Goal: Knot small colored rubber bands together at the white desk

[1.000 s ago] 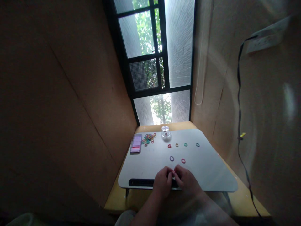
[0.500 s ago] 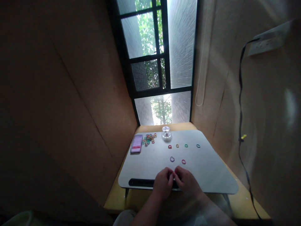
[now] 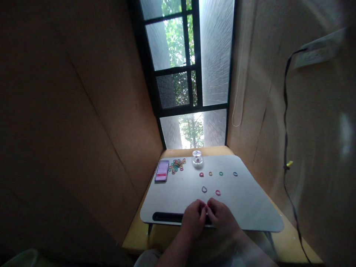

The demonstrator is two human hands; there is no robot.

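Note:
My left hand (image 3: 194, 217) and my right hand (image 3: 221, 215) meet fingertip to fingertip over the front edge of the white table. Both are closed in a pinch around a small reddish rubber band (image 3: 206, 206), mostly hidden by the fingers. Just beyond them lie a purple band (image 3: 204, 189) and a pink band (image 3: 218, 193). Farther back, a row holds a red band (image 3: 201, 174), a yellow band (image 3: 210, 173), a green band (image 3: 221, 173) and a dark blue band (image 3: 235, 174).
A pile of mixed coloured bands (image 3: 177, 165) lies at the back left beside a phone (image 3: 161, 171). A clear jar (image 3: 197, 160) stands at the back edge. A black slot (image 3: 167, 216) runs along the front of the small folding table (image 3: 256, 207). A black cable (image 3: 285, 129) hangs at right.
The hands stay together and their pinch barely shifts; less of the reddish band shows between the fingertips. The bands on the table keep their places. The view tilts slightly.

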